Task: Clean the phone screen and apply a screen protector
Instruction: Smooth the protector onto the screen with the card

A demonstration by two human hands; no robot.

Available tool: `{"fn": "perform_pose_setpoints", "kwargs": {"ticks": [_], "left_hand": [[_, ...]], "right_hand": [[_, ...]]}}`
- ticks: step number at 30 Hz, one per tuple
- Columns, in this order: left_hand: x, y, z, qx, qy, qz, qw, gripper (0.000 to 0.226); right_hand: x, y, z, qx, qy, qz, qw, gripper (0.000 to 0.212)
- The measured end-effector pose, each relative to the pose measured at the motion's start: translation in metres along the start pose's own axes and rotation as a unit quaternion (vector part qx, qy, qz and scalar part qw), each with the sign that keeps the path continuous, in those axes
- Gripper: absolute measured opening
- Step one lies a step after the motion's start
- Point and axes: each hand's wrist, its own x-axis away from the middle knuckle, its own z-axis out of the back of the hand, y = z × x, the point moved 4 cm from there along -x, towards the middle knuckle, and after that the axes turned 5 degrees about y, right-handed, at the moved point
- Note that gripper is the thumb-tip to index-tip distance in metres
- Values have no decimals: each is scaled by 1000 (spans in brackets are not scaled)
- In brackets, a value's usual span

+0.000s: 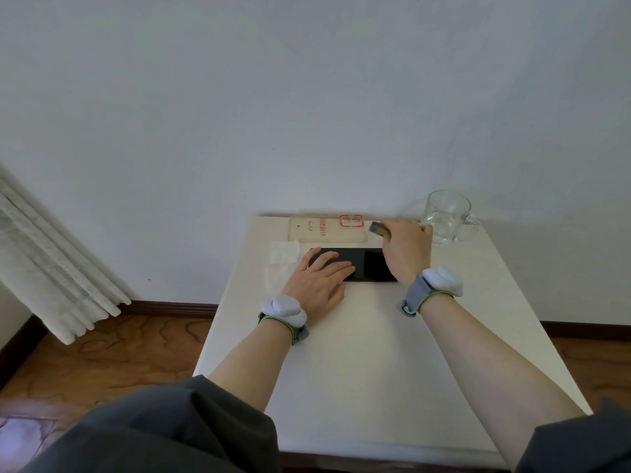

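- Phone lies flat, screen dark, near the far edge of the table.
- Left hand rests on its left end, fingers straight.
- Right hand, over its right end, pinches a small blurred piece, perhaps a scraper.
- Protector packet lies along the far edge.
- White wipe lies just beside the phone's left end.
- Glass mug stands at the far right corner.
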Motion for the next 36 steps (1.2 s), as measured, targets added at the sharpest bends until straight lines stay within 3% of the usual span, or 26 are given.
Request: {"fn": "perform_pose_setpoints", "kwargs": {"ticks": [7, 13, 16, 21, 27, 33, 36], "left_hand": [[2, -3, -2, -26, -42, 25, 998, 53], [1, -5, -3, -60, -47, 45, 996, 59], [0, -5, -2, -62, -37, 51, 996, 57], [1, -5, -1, -58, -24, 52, 997, 56], [1, -4, 0, -50, -15, 58, 997, 55], [1, -4, 2, -45, -2, 71, 996, 56], [3, -6, 6, -47, 17, 116, 992, 56]], "right_hand": [[6, 35, 12, -90, -19, -145, 985, 39], [19, 51, -4, -120, -67, -199, 970, 50], [25, 53, -15, -132, -73, -206, 967, 50], [27, 53, -15, -13, -55, -170, 984, 43], [31, 51, -24, -41, -113, -125, 985, 43], [30, 48, -19, -35, -78, -109, 990, 45], [28, 40, -19, -49, -74, -106, 990, 39]]}}
